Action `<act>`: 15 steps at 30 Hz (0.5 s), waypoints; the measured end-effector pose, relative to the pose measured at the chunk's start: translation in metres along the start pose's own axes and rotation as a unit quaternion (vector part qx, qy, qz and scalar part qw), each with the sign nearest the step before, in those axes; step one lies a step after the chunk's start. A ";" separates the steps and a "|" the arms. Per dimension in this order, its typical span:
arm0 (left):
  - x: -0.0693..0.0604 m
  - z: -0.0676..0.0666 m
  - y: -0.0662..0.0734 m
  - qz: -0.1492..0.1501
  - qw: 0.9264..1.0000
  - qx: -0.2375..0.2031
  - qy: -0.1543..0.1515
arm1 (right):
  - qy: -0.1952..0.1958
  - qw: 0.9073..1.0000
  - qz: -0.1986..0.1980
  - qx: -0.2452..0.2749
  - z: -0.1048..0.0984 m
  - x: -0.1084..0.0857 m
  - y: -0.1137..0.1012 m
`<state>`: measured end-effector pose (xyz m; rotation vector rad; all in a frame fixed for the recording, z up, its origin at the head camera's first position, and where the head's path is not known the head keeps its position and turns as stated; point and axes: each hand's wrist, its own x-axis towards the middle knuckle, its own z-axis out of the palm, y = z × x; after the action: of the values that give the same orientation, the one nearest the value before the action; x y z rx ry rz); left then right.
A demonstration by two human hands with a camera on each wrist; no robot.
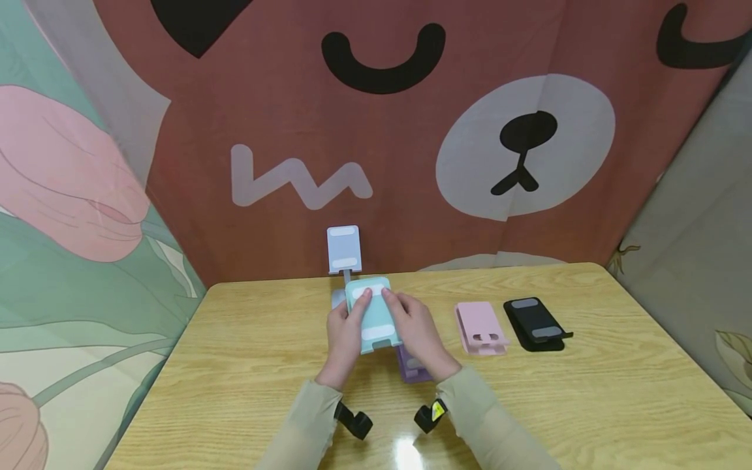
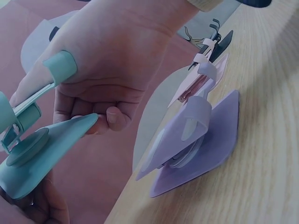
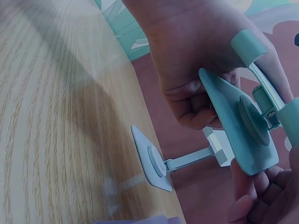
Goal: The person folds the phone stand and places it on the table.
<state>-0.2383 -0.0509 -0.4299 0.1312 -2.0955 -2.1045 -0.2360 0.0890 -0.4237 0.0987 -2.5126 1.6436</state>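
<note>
Both hands hold a folded teal phone stand [image 1: 376,321] in the air above the table. My left hand [image 1: 343,338] grips its left side, thumb on the top plate. My right hand [image 1: 422,334] grips the right side the same way. In the right wrist view, curled fingers lie under the teal base plate [image 3: 233,119], and a small gap separates base and upper plate. Just behind stands an unfolded light blue phone stand [image 1: 343,250], partly hidden by the teal one. A folded purple phone stand [image 2: 187,140] sits below the right hand, partly covered in the head view.
To the right on the wooden table [image 1: 252,385] lie a pink phone stand [image 1: 480,323] and a black phone stand [image 1: 534,321], both folded. A printed bear curtain [image 1: 282,98] hangs behind the table's back edge.
</note>
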 end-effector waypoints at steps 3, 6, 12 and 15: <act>0.000 0.000 0.000 0.003 1.000 0.002 0.001 | 0.002 1.000 -0.001 0.001 0.000 0.000 0.001; -0.001 0.000 0.000 0.006 1.000 0.006 0.002 | 0.004 1.000 -0.006 0.003 0.001 -0.001 0.002; 0.000 -0.001 -0.002 0.009 1.000 0.013 0.001 | 0.010 1.000 -0.012 0.001 0.002 -0.001 0.003; 0.000 -0.001 -0.002 0.009 1.000 0.017 0.001 | 0.011 1.000 -0.012 -0.002 0.003 -0.001 0.003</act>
<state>-0.2378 -0.0519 -0.4319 0.1179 -2.1245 -2.0585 -0.2356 0.0875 -0.4277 0.1092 -2.4879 1.6217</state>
